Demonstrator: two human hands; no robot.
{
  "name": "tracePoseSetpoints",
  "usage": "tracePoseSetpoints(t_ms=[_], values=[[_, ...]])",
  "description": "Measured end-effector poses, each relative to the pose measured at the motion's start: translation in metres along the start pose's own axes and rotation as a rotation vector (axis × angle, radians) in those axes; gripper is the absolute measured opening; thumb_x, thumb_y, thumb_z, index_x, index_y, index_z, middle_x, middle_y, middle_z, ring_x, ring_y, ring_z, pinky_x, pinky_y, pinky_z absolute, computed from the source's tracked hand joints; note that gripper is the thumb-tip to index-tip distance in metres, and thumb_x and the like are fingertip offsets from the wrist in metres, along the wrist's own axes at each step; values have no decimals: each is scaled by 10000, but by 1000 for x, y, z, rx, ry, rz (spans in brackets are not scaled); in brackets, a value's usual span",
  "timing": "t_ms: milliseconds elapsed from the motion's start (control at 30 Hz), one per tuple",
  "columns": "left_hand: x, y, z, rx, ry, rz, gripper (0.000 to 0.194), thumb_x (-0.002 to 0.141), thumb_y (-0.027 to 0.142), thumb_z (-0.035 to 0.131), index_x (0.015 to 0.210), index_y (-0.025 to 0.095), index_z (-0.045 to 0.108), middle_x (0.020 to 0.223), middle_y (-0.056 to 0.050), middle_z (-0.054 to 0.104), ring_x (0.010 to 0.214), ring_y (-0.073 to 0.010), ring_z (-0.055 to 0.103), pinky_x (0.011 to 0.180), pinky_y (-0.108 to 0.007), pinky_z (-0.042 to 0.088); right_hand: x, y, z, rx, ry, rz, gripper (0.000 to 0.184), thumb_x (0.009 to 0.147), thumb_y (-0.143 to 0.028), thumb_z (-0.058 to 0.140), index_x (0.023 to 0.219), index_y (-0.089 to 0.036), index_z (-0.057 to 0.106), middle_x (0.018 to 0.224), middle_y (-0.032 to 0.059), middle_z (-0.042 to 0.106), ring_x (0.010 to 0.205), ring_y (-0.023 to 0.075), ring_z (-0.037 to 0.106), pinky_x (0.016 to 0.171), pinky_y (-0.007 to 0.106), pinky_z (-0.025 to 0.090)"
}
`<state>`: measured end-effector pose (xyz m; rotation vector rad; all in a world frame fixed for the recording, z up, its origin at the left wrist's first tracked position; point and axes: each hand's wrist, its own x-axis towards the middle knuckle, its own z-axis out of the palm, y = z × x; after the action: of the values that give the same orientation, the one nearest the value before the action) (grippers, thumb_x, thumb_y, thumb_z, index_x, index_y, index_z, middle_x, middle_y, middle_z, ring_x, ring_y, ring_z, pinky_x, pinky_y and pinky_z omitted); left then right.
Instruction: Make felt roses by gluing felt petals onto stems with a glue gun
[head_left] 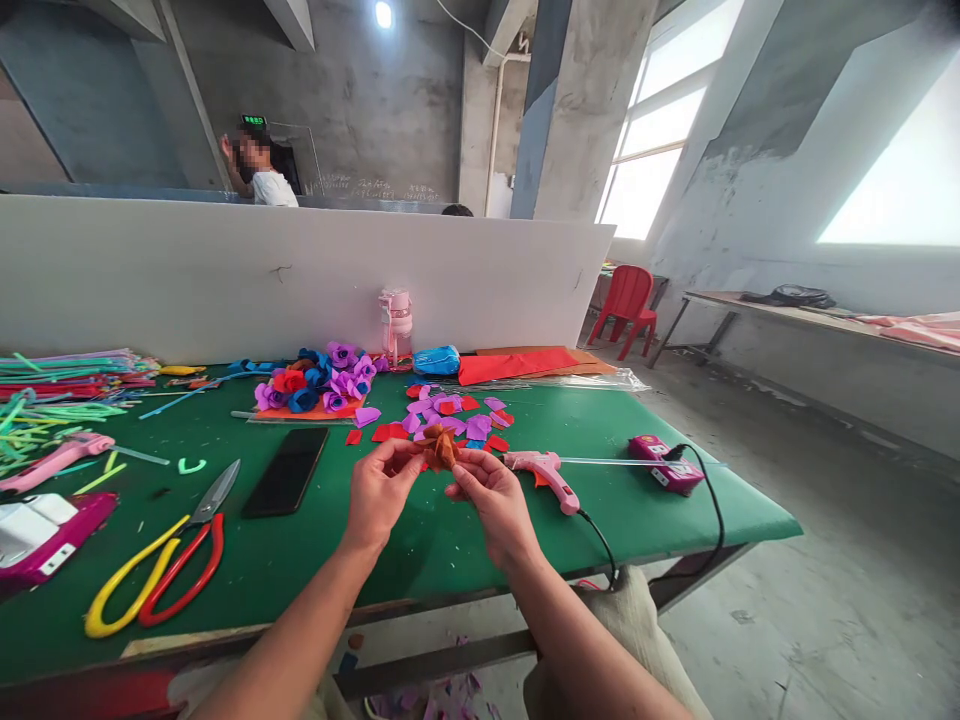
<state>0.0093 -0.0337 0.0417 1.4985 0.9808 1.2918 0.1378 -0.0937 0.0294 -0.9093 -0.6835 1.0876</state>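
The green table [615, 410] spreads under and around both hands, and a white board [315, 275] stands beyond them at its far edge. Past the board, ahead and to the left of the hands, is a person [270, 175] in a white top. A red chair [627, 300] stands well apart, ahead and to the right. Many thin coloured sticks [75, 372] lie far to the left of the hands. A red sheet [517, 366] lies ahead of the right hand.

The left hand [379, 495] and right hand [495, 500] are raised over the table, close together, thumbs and fingers pinching a brown flower [441, 447] between them.

Left of the left hand lie the scissors [199, 535], blades apart, and nearer to it the phone [287, 472]. Straight ahead stands a pink bottle [396, 325]. A glue gun [553, 478] lies just beside the right hand's fingers, a clear stick reaching from its back toward a purple power strip [667, 463] farther right. A blue pouch [436, 360] lies ahead. Beyond the left hand is a heap of purple, blue and red flowers [341, 385]. Loose petals [478, 427], purple and red, scatter just beyond the brown flower.
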Motion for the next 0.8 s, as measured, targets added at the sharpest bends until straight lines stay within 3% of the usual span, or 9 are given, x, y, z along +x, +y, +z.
tracePoseSetpoints(t_ms=[100, 200, 333, 433, 633, 800], values=[[0, -5, 2, -207, -9, -185, 261, 645, 387, 719, 688, 142, 639, 556, 27, 543, 453, -58, 408, 431, -195, 297, 1, 1, -2, 78, 22, 20, 324, 617, -324, 779, 866, -171, 637, 792, 3, 689, 548, 82, 589, 578, 222, 466], [-3, -7, 6, -328, -212, -334, 291, 623, 369, 747, 766, 122, 691, 630, -3, 577, 486, -52, 406, 452, -195, 308, 2, 1, -1, 114, 22, 28, 337, 604, -326, 788, 865, -170, 641, 785, 1, 687, 553, 84, 591, 587, 224, 472], [-7, -4, 11, -441, -369, -326, 355, 643, 310, 748, 963, 160, 714, 872, -65, 656, 648, -83, 484, 554, -198, 365, 0, -1, 2, 77, 16, 1, 345, 607, -336, 781, 869, -162, 638, 786, 11, 688, 559, 93, 588, 592, 237, 477], [-10, -2, 15, -454, -340, -302, 347, 619, 276, 765, 948, 173, 723, 925, -65, 673, 685, -95, 488, 587, -203, 370, -1, 0, 3, 21, 34, -57, 328, 622, -345, 767, 859, -164, 632, 758, 6, 678, 558, 97, 583, 590, 244, 476], [-12, -4, 23, -458, -167, -319, 244, 564, 262, 797, 780, 165, 742, 793, -31, 687, 615, -72, 464, 571, -193, 351, 1, 10, 2, -30, 39, -105, 280, 643, -351, 742, 824, -183, 609, 782, 4, 663, 618, 129, 611, 652, 286, 495], [-11, -1, 21, -471, -142, -321, 273, 562, 253, 798, 811, 162, 737, 822, -30, 689, 617, -62, 480, 550, -177, 352, 1, 8, 0, -169, 31, -126, 246, 644, -343, 731, 794, -178, 625, 783, 18, 657, 723, 159, 607, 708, 291, 475]])
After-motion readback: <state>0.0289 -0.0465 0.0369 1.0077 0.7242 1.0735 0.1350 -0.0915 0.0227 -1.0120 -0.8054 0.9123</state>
